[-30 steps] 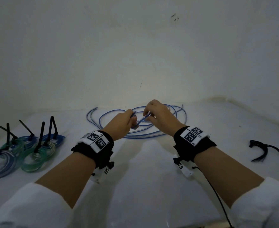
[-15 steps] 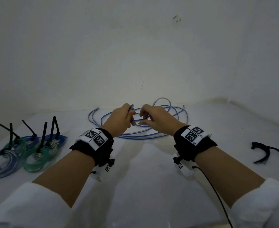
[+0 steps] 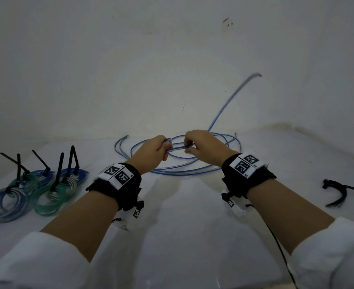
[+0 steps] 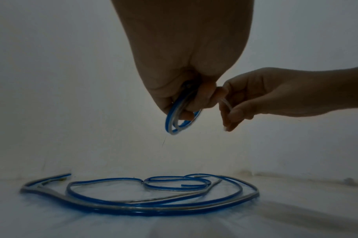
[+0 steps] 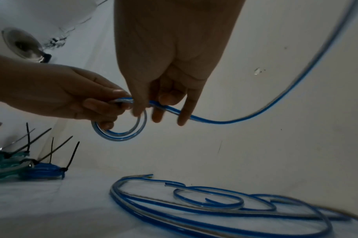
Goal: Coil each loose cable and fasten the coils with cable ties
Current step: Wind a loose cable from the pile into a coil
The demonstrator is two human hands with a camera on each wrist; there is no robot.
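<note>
Both hands are raised above the white table (image 3: pixel 182 215) near its far edge, close together and working one blue cable (image 5: pixel 255 116). The left hand (image 3: pixel 152 154) has its grip clenched on a small coil (image 5: pixel 121 133) of that cable: the wrist views show two turns hanging below its curled fingers (image 4: pixel 186 115), pinched at the top by the thumb. The right hand (image 3: pixel 205 149) sits just to the right of it, nearly touching, and its grip grasps the same cable where the strand leaves the coil; its fingers (image 5: pixel 182 119) curl loosely over the strand. From there the free length sweeps out to the right and rises in front of the wall (image 3: pixel 172 69), its tip blurred in the head view.

Below the hands, more loose blue cables (image 3: pixel 184 173) lie on the table in wide, overlapping loops, with several cut ends showing at the left and in the middle. How many separate cables make up this heap cannot be told.

At the near left of the table lies a cluster of finished coils (image 3: pixel 36 192), blue ones and green ones, lying against each other, each bound by a black cable tie whose tail stands up. At the right of the table, well apart from the hands, lie spare black cable ties (image 3: pixel 338 195), curved and bunched together. Both wrists wear black bands (image 3: pixel 245 176) with white marker tags, and white sleeves (image 3: pixel 26 263) cover the forearms near the camera.
</note>
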